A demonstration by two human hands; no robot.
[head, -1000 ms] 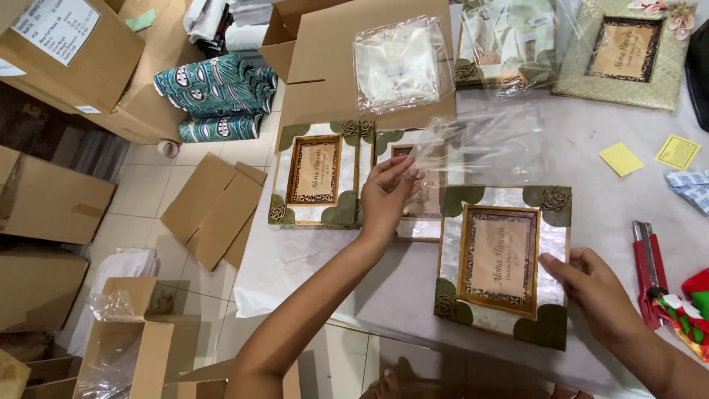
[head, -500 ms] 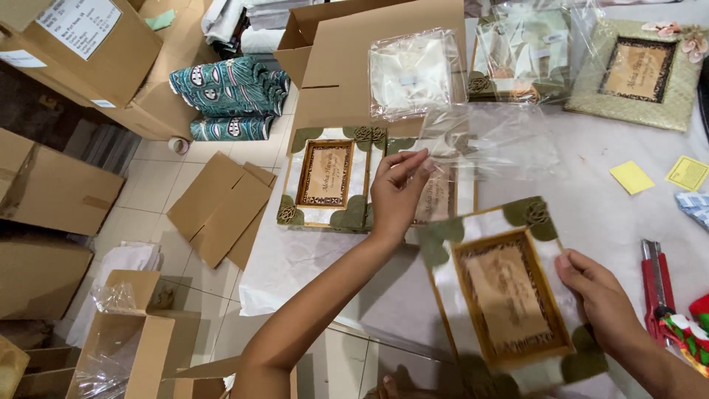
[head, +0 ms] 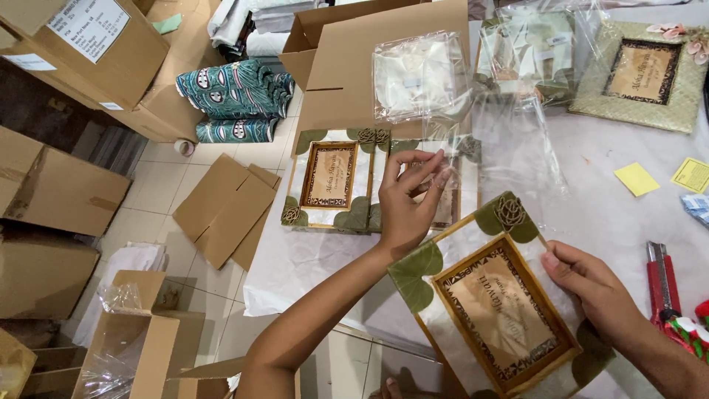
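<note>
My right hand [head: 594,284] grips the right edge of a decorated picture frame [head: 496,303] with green leaf corners and a brown centre panel, tilted over the table's near edge. My left hand [head: 411,198] pinches the edge of a clear plastic bag [head: 509,155] that lies open above this frame. Under the left hand lie two similar frames, one [head: 329,177] bare and one [head: 452,193] partly hidden beneath the plastic.
A white-covered table [head: 620,222] holds a pale woven frame [head: 641,74], bagged frames [head: 421,74], yellow notes [head: 636,178] and a red cutter [head: 661,284]. Cardboard boxes [head: 63,188], flattened cardboard [head: 225,207] and rolled patterned fabric [head: 233,96] lie on the tiled floor at left.
The frame in my right hand has tilted and moved toward me. My left hand has lifted off the lying frames and taken hold of the plastic bag's edge.
</note>
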